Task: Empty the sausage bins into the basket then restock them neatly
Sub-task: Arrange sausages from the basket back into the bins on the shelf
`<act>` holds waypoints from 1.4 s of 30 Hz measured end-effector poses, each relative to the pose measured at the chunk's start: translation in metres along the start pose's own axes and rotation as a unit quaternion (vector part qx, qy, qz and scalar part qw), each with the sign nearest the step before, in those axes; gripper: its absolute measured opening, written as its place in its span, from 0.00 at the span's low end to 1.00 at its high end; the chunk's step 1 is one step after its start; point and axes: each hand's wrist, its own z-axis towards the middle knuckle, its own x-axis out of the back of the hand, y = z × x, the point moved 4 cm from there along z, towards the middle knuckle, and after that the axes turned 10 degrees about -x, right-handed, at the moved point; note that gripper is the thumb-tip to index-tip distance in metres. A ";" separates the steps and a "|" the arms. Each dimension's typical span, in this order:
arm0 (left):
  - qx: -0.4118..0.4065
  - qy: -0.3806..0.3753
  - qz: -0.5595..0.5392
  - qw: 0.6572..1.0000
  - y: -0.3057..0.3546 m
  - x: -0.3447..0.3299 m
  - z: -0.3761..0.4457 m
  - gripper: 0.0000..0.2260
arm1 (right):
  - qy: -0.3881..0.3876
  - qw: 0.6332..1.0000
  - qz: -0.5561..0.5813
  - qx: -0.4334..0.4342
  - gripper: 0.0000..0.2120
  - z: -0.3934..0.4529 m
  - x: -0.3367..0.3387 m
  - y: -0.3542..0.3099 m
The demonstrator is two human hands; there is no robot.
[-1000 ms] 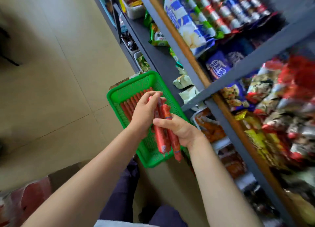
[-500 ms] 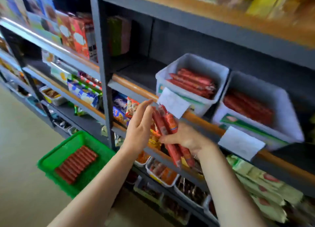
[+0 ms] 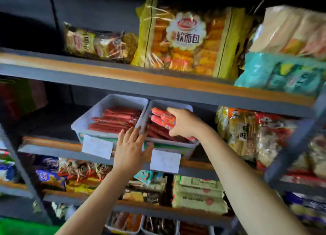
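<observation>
Two white sausage bins stand side by side on the middle shelf. The left bin [image 3: 98, 109] holds rows of red sausages [image 3: 114, 122]. My right hand [image 3: 185, 123] grips a bunch of orange-red sausages [image 3: 162, 118] over the right bin [image 3: 176, 144], which has dark red sausages in its bottom. My left hand [image 3: 130, 150] lies with straight fingers against the front of the bins, where the two meet. A corner of the green basket [image 3: 21, 227] shows at the bottom left.
White price tags [image 3: 165, 161] hang from the shelf edge below the bins. Bread bags [image 3: 183, 40] fill the shelf above. Snack packs [image 3: 247, 132] stand right of the bins, with more packs and small bins on the lower shelves. A grey upright [image 3: 298, 143] slants at the right.
The view swung up from the basket to the shelf. My right hand carried the sausage bunch up over the right bin. My left hand let go of the bunch and now touches the bins' front.
</observation>
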 end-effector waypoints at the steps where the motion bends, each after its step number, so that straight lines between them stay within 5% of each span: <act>1: -0.006 0.001 0.006 1.000 -0.004 -0.004 -0.002 0.25 | -0.011 1.000 -0.003 -0.005 0.34 0.012 -0.004 0.003; 6: -0.023 0.030 -0.012 0.999 -0.006 -0.003 -0.001 0.23 | -0.065 0.997 -0.042 -0.006 0.25 0.074 -0.032 0.010; 11: -0.029 0.019 -0.015 0.999 -0.008 -0.004 -0.003 0.22 | -0.041 0.998 -0.044 -0.034 0.29 0.105 -0.044 0.036; 17: -0.019 0.017 0.002 1.000 -0.009 -0.012 -0.005 0.21 | 0.007 0.995 -0.090 -0.049 0.12 0.120 -0.043 0.051; 23: -0.021 0.020 0.002 1.000 -0.009 -0.011 -0.004 0.21 | 0.043 0.999 0.023 -0.011 0.17 0.118 -0.050 0.039; 27: -0.024 0.018 -0.005 1.000 -0.007 -0.010 -0.005 0.21 | 0.088 0.990 0.109 0.005 0.10 0.109 -0.042 0.034; 32: -0.049 0.033 -0.105 0.993 -0.020 0.014 0.000 0.23 | 0.010 0.957 0.275 0.090 0.08 0.045 -0.033 -0.031; 34: -0.013 0.122 -0.128 0.984 -0.043 0.039 -0.011 0.19 | -0.035 0.937 0.326 0.124 0.09 0.021 -0.042 -0.060; 37: 0.153 0.233 -0.115 0.953 -0.098 0.061 -0.063 0.12 | -0.117 0.909 0.379 0.131 0.10 0.004 -0.082 -0.104; 42: 0.425 0.050 -0.131 0.894 -0.215 0.005 -0.216 0.06 | -0.278 0.901 0.312 0.118 0.10 0.002 -0.239 -0.198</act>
